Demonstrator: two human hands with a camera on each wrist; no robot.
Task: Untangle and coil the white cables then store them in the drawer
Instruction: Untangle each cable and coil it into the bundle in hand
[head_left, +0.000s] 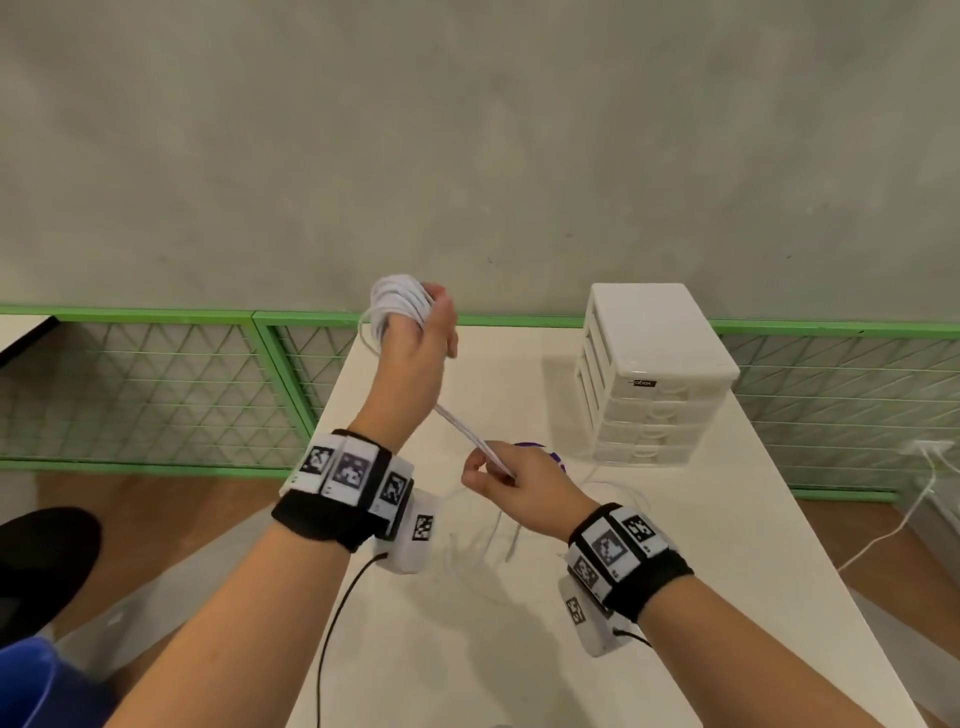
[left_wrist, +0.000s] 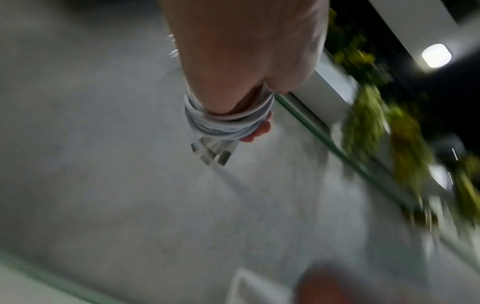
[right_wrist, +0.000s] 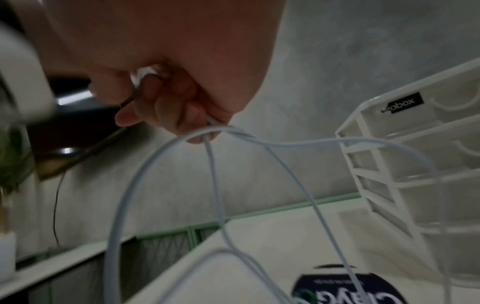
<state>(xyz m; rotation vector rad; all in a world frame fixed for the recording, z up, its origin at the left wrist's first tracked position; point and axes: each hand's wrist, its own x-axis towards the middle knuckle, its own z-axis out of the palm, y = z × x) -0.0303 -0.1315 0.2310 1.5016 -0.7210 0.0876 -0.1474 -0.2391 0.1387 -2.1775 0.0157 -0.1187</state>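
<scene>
My left hand (head_left: 422, 332) is raised above the white table's (head_left: 701, 571) far edge, with a coil of white cable (head_left: 397, 299) wound round its fingers. In the left wrist view the coil (left_wrist: 228, 121) wraps the fingers and several plug ends (left_wrist: 211, 153) stick out below it. Taut white strands (head_left: 465, 428) run down to my right hand (head_left: 493, 478), which pinches them. Below that hand loose cable loops (head_left: 493, 535) lie on the table; in the right wrist view they (right_wrist: 213, 174) hang from my curled fingers (right_wrist: 166, 107). The white drawer unit (head_left: 654, 374) stands at the back right with all its drawers closed.
A round purple-labelled object (head_left: 550, 452) lies on the table just behind my right hand. Green mesh fencing (head_left: 156, 389) runs behind the table. A black chair (head_left: 41, 561) and a blue bin (head_left: 31, 686) are at the left. A wall socket (head_left: 930, 449) with a white lead is at the right.
</scene>
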